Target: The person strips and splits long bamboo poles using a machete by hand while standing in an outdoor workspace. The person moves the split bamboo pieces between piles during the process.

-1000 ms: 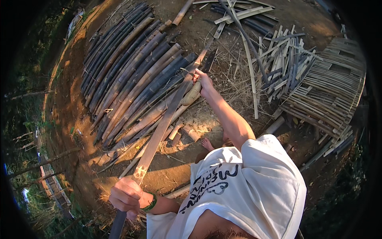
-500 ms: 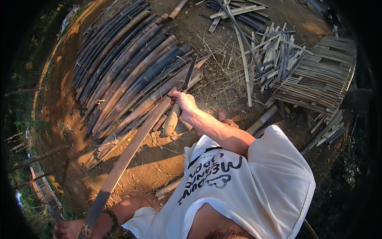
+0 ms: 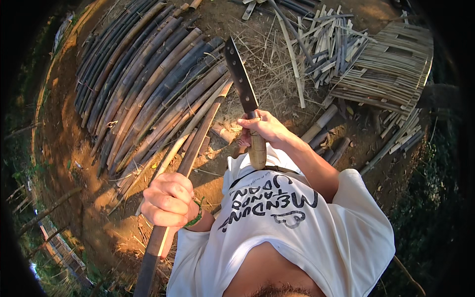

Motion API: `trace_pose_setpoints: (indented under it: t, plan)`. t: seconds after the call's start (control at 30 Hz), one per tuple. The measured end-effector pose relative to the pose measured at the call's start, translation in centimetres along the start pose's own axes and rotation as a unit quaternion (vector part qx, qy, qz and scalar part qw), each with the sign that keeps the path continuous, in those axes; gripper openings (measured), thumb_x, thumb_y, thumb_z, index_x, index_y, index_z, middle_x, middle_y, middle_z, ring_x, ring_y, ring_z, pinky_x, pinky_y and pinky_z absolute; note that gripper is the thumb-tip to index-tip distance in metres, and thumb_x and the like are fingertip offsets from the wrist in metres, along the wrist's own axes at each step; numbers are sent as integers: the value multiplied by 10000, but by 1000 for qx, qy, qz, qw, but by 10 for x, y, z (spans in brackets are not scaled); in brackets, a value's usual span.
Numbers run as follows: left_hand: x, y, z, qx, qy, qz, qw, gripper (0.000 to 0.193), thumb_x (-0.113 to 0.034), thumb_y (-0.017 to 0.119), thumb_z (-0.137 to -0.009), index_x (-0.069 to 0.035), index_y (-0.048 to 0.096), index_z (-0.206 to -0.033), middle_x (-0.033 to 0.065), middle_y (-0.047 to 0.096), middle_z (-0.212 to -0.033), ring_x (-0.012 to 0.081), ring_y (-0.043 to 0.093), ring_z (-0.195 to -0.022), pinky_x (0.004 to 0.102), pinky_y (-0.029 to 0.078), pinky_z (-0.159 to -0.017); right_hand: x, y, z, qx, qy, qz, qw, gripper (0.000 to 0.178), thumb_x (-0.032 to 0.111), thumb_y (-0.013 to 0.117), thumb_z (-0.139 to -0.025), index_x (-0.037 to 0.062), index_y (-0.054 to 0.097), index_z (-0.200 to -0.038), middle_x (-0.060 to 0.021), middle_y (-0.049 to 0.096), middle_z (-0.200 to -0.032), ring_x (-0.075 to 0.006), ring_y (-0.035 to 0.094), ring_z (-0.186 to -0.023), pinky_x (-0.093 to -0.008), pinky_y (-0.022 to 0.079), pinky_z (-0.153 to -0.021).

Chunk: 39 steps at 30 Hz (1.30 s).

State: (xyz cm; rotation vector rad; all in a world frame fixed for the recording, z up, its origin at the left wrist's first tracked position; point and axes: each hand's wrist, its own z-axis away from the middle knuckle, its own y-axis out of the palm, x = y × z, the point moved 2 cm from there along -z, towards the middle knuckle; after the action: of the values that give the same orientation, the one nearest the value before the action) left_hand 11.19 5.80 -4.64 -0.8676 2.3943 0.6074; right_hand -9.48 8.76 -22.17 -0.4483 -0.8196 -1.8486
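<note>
My left hand (image 3: 169,202) is wrapped in a fist around a long split bamboo strip (image 3: 198,141). The strip slants from the lower edge up toward the bamboo poles, brown on its upper stretch and dark near the bottom. In front of my waist, my right hand (image 3: 267,127) holds a machete by its thick wooden handle (image 3: 257,151). Its dark blade (image 3: 241,76), with a row of round holes or spots, points up and away, apart from the strip. Some fingers of the right hand are hidden behind the handle.
A large stack of bamboo poles (image 3: 148,74) lies at the far left. Light split strips (image 3: 326,49) are heaped at the far right, beside a slatted bamboo panel (image 3: 386,74). Shavings (image 3: 257,59) litter the dirt between. Short bamboo pieces (image 3: 321,123) lie right of my right forearm.
My left hand has moved up and right along the strip, from its lower end. My right hand has drawn back right, bringing the machete away from the strip with its blade more upright and its flat side showing.
</note>
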Motion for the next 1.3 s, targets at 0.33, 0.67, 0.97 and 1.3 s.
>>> trace_pose_setpoints:
  t: [0.33, 0.67, 0.97, 1.3]
  plan:
    - [49, -13, 2, -224, 5, -28, 974, 699, -805, 464, -831, -129, 416, -658, -41, 276, -614, 105, 258, -528, 295, 305, -586, 18, -3, 17, 25, -252, 393, 884, 329, 231, 724, -792, -62, 649, -924, -250, 656, -719, -380, 672, -661, -418, 525, -664]
    - [61, -7, -23, -167, -31, -67, 983, 647, -772, 466, -865, -168, 399, -640, -68, 257, -549, 78, 264, -488, 266, 279, -552, 9, -76, -78, -39, -163, 404, 899, 320, 219, 679, -761, -61, 662, -915, -278, 631, -690, -444, 660, -709, -473, 537, -717]
    - [74, 6, -57, -221, -25, -59, 973, 613, -737, 573, -849, -195, 437, -597, -100, 293, -476, 28, 269, -386, 219, 274, -482, -47, -165, -204, -125, -39, 443, 887, 321, 238, 646, -741, -60, 674, -857, -296, 673, -782, -422, 696, -785, -481, 563, -744]
    - [93, -3, -85, -232, -24, -13, 972, 457, -423, 741, -850, -169, 540, -527, -90, 427, -438, 27, 393, -368, 171, 311, -412, -15, -192, -255, -19, -151, 469, 870, 364, 246, 658, -709, -57, 663, -910, -282, 649, -760, -470, 641, -754, -489, 530, -734]
